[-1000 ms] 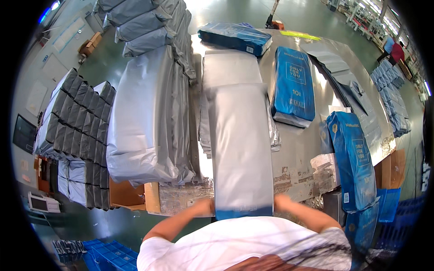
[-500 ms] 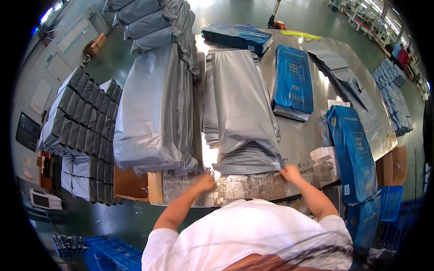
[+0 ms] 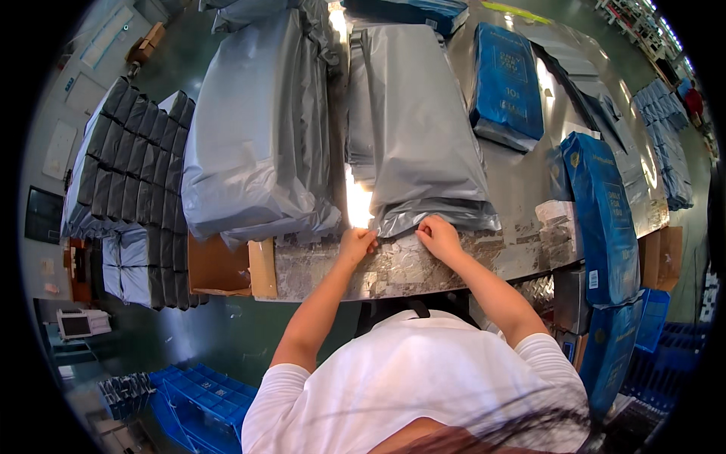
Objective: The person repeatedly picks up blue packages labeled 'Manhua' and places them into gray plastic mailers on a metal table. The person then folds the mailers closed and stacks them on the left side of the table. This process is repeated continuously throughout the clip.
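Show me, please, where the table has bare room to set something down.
Free: the strip of table between left hand, right hand and near edge; the patch right of the middle grey bags, nearer than the flat blue pack. Crowded: left, under the large grey pile, and right, around the slanting blue pack.

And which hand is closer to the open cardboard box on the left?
The left hand. It is to the right of the cardboard box, by the near left corner of the grey bag; the right hand is farther right, at its near edge.

Bright light; white glare on metal tabletop [image 3: 359, 203]; straight edges bent toward rim, corners black.
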Motion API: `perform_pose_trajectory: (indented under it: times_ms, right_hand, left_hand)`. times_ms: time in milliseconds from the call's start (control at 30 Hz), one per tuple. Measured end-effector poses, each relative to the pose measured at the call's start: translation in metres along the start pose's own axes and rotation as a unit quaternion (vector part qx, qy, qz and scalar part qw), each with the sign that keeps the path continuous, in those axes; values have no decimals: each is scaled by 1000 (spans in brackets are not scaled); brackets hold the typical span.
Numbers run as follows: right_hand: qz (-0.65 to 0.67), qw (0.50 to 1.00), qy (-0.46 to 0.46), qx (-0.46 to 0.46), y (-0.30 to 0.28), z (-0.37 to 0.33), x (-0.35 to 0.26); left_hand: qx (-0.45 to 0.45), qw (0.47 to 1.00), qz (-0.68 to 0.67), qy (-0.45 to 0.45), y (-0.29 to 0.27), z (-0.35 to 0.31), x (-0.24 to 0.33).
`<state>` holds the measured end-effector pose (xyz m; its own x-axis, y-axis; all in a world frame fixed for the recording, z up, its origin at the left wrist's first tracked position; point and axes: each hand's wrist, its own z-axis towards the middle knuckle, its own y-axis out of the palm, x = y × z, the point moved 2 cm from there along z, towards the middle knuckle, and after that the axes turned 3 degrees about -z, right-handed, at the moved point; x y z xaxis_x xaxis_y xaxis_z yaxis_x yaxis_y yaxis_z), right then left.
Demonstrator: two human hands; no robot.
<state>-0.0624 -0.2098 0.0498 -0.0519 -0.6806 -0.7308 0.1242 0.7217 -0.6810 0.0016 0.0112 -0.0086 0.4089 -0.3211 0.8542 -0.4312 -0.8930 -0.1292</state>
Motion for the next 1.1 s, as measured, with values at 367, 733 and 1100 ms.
perform_pose_trajectory:
  times_ms: [367, 733, 1100]
  right_hand:
    - [43, 972, -192, 129, 70, 2, -54]
    - [-246, 929, -46, -273, -51, -203, 76]
    - [-430, 812, -393, -35, -144, 19, 52]
  left_hand:
    - [-101, 987, -122, -7, -6, -7, -11]
    - [-156, 987, 18, -18, -41, -2, -8]
    - [-16, 550, 544, 634, -17, 24, 81]
